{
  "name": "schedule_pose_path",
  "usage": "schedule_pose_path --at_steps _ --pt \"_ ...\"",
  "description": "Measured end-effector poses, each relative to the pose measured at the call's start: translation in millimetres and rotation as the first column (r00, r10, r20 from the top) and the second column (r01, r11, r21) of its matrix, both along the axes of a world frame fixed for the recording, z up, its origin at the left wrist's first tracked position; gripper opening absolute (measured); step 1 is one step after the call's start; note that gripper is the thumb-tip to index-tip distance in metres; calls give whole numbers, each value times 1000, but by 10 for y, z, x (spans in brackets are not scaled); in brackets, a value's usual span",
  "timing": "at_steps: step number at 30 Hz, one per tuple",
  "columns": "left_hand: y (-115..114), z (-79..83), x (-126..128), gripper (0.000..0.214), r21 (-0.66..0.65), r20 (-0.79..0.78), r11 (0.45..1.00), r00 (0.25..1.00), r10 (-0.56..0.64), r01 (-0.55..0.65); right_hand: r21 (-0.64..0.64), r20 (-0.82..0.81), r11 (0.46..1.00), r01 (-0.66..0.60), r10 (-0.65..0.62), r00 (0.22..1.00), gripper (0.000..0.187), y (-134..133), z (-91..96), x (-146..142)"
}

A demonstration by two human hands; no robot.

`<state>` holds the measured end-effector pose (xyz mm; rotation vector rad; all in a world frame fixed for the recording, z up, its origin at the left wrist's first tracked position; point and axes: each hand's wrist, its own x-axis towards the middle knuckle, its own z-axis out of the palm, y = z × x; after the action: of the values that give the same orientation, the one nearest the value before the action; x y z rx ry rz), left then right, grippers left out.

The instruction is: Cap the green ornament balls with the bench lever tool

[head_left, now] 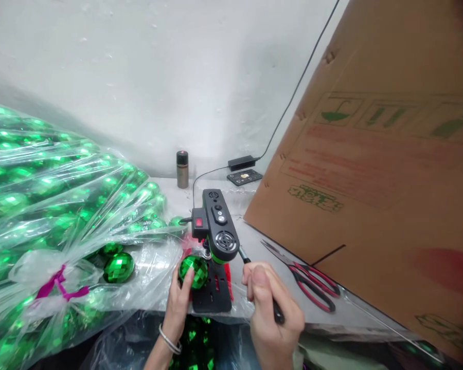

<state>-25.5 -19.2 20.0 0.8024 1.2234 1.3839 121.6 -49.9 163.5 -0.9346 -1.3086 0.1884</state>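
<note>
My left hand holds a shiny green faceted ball on the black base plate of a small black machine. The ball sits under the machine's head. My right hand is closed round the machine's black lever handle, which slants up toward the head. A bracelet circles my left wrist.
A big clear plastic bag full of green balls fills the left, tied with a pink ribbon. Red-handled scissors lie to the right. A large cardboard box stands at right. A small canister, power adapter and remote sit by the wall.
</note>
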Motion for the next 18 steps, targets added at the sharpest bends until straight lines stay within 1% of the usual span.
schedule_pose_path --at_steps 2,3,6,9,12,14,18 --pt "27 -127 73 77 67 -237 997 970 49 -34 25 23 1000 -6 5 1000 35 -2 -5 13" --pt "37 -190 103 78 90 -318 995 946 67 -41 33 33 999 -7 6 999 34 -4 -9 18" --pt "46 -374 166 74 193 -453 981 887 92 -4 39 56 999 -9 6 998 32 -15 -23 29" --pt "44 -524 215 70 311 -527 949 840 128 50 28 64 1000 -12 10 998 31 -27 -37 29" --pt "47 -610 275 69 393 -574 913 806 146 114 31 63 999 -7 5 998 30 -31 -47 26" --pt "54 -631 314 69 401 -595 905 791 140 142 31 63 999 -9 7 998 30 -32 -51 27" --pt "75 -630 342 78 329 -621 928 781 71 177 25 66 1000 -10 9 998 30 -45 -78 26"
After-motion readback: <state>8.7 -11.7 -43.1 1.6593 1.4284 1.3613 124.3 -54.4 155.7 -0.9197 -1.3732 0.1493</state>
